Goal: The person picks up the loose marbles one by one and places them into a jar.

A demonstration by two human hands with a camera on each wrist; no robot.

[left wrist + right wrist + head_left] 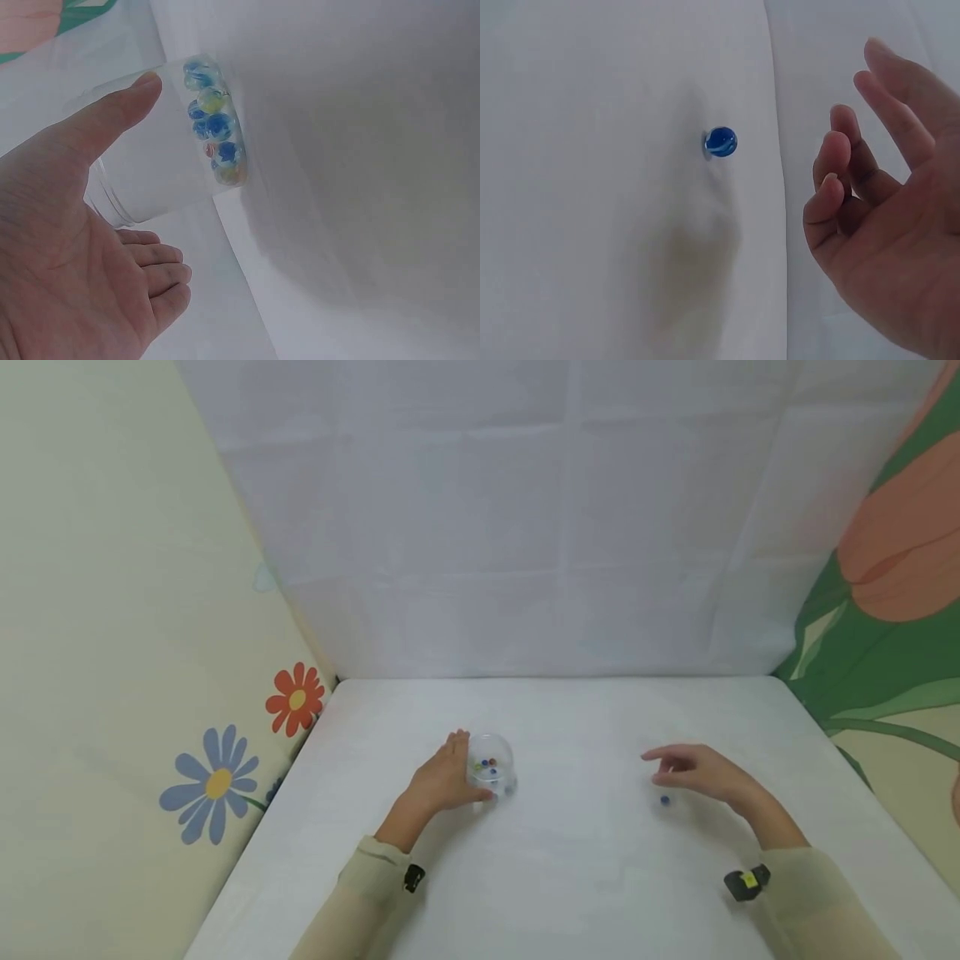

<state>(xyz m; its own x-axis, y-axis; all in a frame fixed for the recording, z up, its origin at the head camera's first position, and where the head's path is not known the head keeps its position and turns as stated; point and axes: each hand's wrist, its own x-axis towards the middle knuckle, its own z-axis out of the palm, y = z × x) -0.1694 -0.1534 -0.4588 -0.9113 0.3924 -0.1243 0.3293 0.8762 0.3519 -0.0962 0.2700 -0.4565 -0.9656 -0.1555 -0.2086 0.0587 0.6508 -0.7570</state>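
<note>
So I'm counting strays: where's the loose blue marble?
In the head view the marble lies on the table, right side, just under the right hand, far from the cup.

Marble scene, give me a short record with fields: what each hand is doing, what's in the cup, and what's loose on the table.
left hand: rests against the side of the clear cup, thumb on its wall
cup contents: several marbles, mostly blue, some yellow and red
right hand: holds nothing, fingers loosely curled, just above the table
loose item: one blue marble lying apart from the right hand
surface: white table
</note>
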